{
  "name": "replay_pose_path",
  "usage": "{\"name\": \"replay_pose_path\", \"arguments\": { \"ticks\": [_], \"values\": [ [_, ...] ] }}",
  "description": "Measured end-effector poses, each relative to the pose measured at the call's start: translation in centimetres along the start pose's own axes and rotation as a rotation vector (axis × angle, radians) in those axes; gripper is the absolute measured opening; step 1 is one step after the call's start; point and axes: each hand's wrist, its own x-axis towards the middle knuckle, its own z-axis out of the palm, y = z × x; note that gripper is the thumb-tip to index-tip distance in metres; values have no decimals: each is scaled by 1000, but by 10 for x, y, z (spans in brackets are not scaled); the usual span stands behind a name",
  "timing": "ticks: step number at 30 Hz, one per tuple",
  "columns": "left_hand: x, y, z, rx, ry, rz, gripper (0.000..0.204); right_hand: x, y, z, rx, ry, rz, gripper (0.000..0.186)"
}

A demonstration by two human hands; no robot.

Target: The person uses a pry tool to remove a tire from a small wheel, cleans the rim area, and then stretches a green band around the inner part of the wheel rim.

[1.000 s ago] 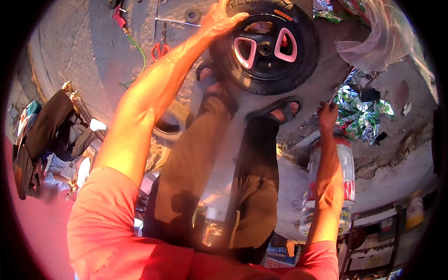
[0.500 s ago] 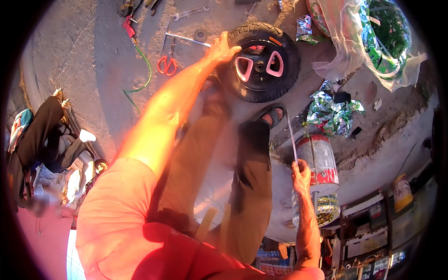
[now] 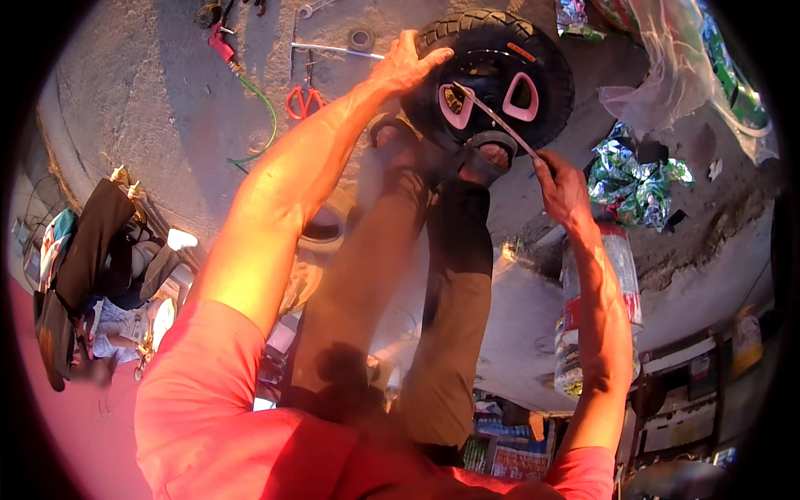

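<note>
A small scooter wheel [image 3: 493,77], with a black knobbly tyre and pink-edged openings in its hub, lies flat on the ground in front of my feet. My left hand [image 3: 404,67] grips the tyre's left edge, thumb stretched over the sidewall; its fingertips are partly hidden. In my right hand [image 3: 565,187] is a long thin metal tyre lever [image 3: 502,124], held by its near end. The lever slants up and left across the wheel, its far tip over the left pink opening. Whether that tip touches the wheel, I cannot tell. My sandalled right foot [image 3: 492,157] is close against the tyre's near side.
Left of the wheel lie a metal rod tool [image 3: 337,50], a dark ring [image 3: 361,39], red-handled scissors [image 3: 304,102] and a red air gun [image 3: 222,43] on a green hose [image 3: 268,108]. Crumpled foil packaging [image 3: 637,182] and a red-and-white can [image 3: 615,258] are at right. Another person [image 3: 96,225] sits far left.
My right hand has swung the lever up and inward, from beside the can to over the wheel. My left hand stays on the tyre. The whole view has shifted.
</note>
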Motion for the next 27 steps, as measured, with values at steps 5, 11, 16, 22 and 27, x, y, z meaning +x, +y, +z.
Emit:
{"name": "replay_pose_path", "arguments": {
  "ticks": [5, 11, 16, 22, 27],
  "values": [
    [-1, -10, 6, 24, 38, 50, 107, 17, 1, -2, 31, -97, -25, 30],
    [-1, -13, 7, 55, 29, 44, 107, 45, 24, -1, 66, -156, -131, 27],
    [-9, 9, 2, 183, 11, -9, 105, 75, 27, -2, -220, 19, -235, 37],
    [-33, 52, -6, 485, 26, -162, 110, 83, 1, -4, -341, 74, -161, 51],
    [-28, 63, 3, 421, 44, -338, 105, 90, 12, 0, -360, 204, -273, 52]
  ]
}}
